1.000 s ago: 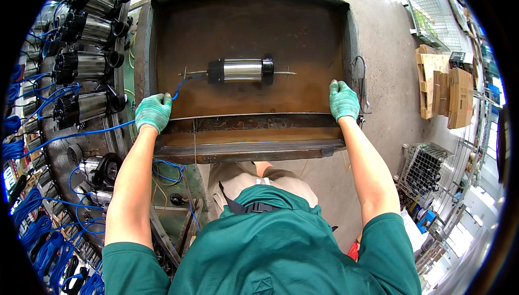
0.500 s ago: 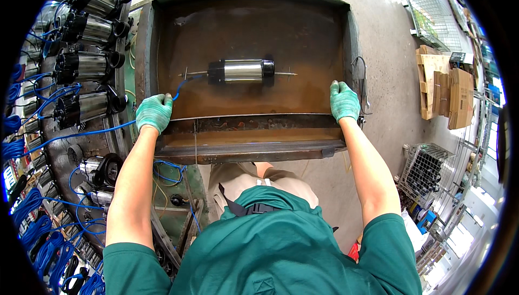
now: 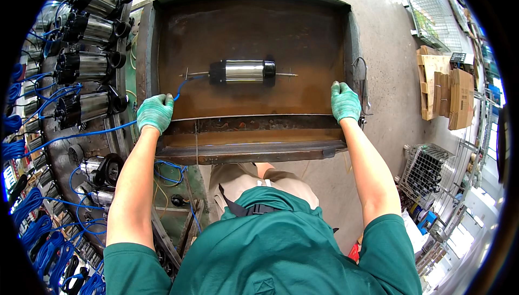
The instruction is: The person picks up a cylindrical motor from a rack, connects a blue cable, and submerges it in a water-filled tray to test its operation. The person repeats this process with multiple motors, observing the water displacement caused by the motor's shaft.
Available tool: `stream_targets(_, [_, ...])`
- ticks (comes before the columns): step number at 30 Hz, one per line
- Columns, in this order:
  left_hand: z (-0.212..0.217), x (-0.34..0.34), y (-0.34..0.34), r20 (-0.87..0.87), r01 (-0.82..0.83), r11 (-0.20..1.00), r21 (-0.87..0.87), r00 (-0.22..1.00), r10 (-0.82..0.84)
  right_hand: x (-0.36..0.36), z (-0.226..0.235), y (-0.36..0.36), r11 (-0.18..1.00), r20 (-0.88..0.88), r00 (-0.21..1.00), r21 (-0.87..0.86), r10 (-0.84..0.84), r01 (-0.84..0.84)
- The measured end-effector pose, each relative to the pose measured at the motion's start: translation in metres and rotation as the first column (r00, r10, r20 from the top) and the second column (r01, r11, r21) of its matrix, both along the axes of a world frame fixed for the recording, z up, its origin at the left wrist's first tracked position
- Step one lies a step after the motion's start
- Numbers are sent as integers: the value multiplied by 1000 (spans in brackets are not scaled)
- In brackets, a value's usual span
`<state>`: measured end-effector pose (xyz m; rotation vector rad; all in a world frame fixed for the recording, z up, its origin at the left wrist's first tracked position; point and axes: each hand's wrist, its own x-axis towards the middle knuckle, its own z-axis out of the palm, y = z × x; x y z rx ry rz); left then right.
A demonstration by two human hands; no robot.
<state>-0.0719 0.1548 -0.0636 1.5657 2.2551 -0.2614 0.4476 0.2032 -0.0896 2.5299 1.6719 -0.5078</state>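
Observation:
A brown metal tank (image 3: 155,41) is in front of me, with what looks like murky brown liquid inside. In its middle lies a silver cylindrical motor body (image 3: 243,72) with black end caps, a thin metal rod sticking out at each end. From its left end a blue cable (image 3: 183,86) runs to my left hand (image 3: 155,113), comes out the other side and leads off left. Green-gloved, that hand is closed round the cable at the tank's left wall. My right hand (image 3: 346,102), gloved alike, is closed over the tank's right rim, thumb inward.
Several silver-and-black pumps (image 3: 89,64) stand in a row along the left bench. Blue cable coils (image 3: 47,257) hang at the lower left. A bent metal hook (image 3: 365,81) hangs by the tank's right wall. Flattened cardboard (image 3: 458,99) and a wire cage (image 3: 427,171) stand on the right.

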Motion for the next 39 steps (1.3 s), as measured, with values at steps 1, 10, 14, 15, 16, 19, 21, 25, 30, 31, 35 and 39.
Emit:
stream_targets(1, [0,-1,0,1,-1,1000,-3,1000,1,0,1,0,1000,-2,1000,6,4,-4])
stream_targets(10, [-1,0,0,6,-7,1000,5,1000,7,0,-1,0,1000,0,1000,13,0,0])
stream_targets(14, [0,1,0,-9,-6,1000,-8,1000,6,-2,3,1,1000,-8,1000,-4,-9,9])
stream_targets(15, [0,1,0,-12,-6,1000,-11,1000,5,-2,3,1,1000,-7,1000,-2,-7,7])
stream_targets(16, [1,1,0,-15,-5,1000,-13,1000,5,-1,2,0,1000,-6,1000,0,-5,5])
stream_targets(19, [0,1,0,-10,-5,1000,-13,1000,5,0,0,0,1000,-2,1000,0,-2,2])
stream_targets(21, [1,1,1,-9,1,1000,-13,1000,-1,1,0,0,1000,-2,1000,-3,-2,2])
stream_targets(25, [1,0,0,-9,-2,1000,-7,1000,2,0,0,0,1000,-3,1000,-5,-4,4])
stream_targets(30, [-1,0,-1,-3,-5,1000,8,1000,5,0,1,0,1000,-4,1000,-12,-17,17])
stream_targets(31, [-1,0,-1,-1,-8,1000,14,1000,8,-1,2,1,1000,-7,1000,-11,-19,19])
stream_targets(35, [-1,0,-1,0,-8,1000,19,1000,8,0,2,0,1000,-8,1000,0,-15,15])
stream_targets(39, [-1,0,-3,5,3,997,79,1000,-4,1,0,1,1000,-9,1000,0,-17,17])
